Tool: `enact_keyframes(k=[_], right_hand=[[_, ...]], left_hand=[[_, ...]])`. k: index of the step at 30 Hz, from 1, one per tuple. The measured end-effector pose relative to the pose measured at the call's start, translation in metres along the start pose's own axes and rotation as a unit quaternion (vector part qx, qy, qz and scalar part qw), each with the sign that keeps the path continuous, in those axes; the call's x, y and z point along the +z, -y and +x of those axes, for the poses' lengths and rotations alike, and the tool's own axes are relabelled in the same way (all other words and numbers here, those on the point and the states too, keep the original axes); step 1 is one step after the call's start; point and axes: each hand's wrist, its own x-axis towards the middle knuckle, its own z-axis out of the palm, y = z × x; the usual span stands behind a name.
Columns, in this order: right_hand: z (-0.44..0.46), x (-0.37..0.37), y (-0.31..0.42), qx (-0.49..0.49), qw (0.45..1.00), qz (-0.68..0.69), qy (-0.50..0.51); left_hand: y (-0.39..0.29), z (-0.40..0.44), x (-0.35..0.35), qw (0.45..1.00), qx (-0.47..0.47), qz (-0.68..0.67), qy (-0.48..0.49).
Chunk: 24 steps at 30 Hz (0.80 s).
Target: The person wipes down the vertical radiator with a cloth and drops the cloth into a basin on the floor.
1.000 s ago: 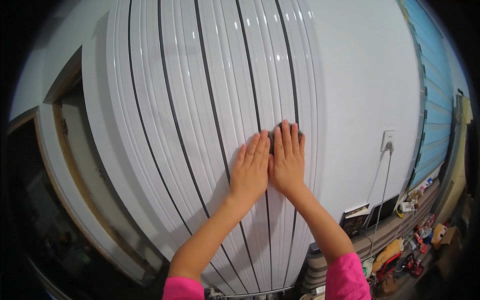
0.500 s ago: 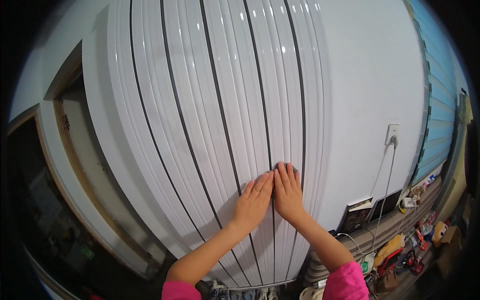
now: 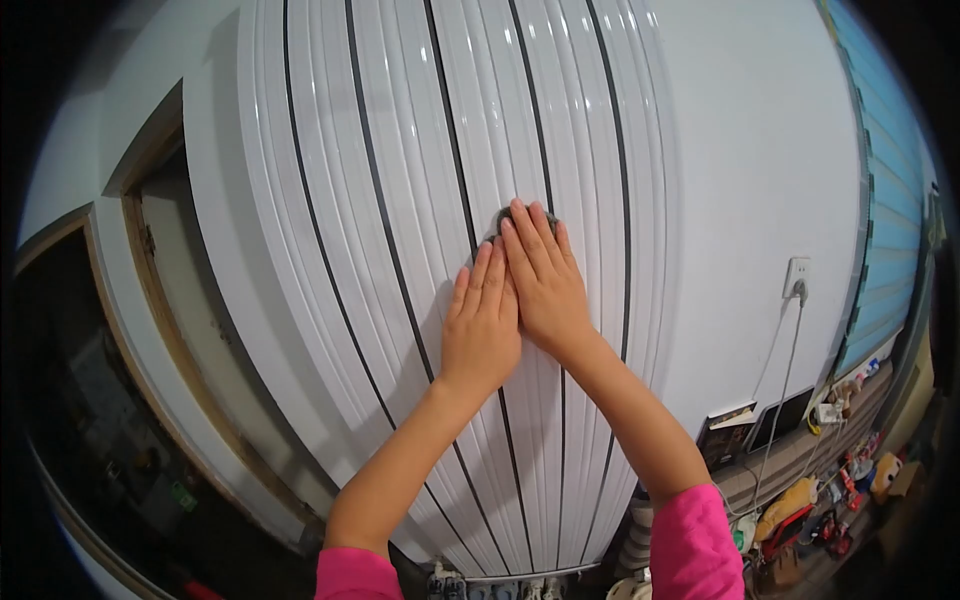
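My left hand and my right hand lie flat, side by side, against a white ribbed panel with dark vertical stripes. Their fingers are stretched out and point upward, with the right hand slightly higher. A dark grey-green cloth is pressed to the panel under my fingertips. Only its edges show above and between the fingers, and my hands hide the rest.
At the left are a door frame and a dark doorway. On the right wall, a socket has a plug and hanging cable. Toys, including an orange plush, lie at the lower right by a blue blind. Shoes stand below the panel.
Both hands have slid up the panel and a little to the left, carrying the cloth beneath the fingers. The view has shifted slightly.
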Motion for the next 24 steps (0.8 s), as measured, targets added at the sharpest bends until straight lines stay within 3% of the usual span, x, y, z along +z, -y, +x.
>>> enact_keyframes(k=[16, 24], right_hand=[[-0.089, 0.017, 0.023, 0.032, 0.995, -0.085, 0.037], [-0.151, 0.007, 0.049, 0.063, 0.991, 0.029, 0.112]], left_hand=[[0.000, -0.079, 0.021, 0.997, 0.071, 0.015, 0.026], [0.007, -0.120, 0.020, 0.983, 0.132, 0.113, 0.064]])
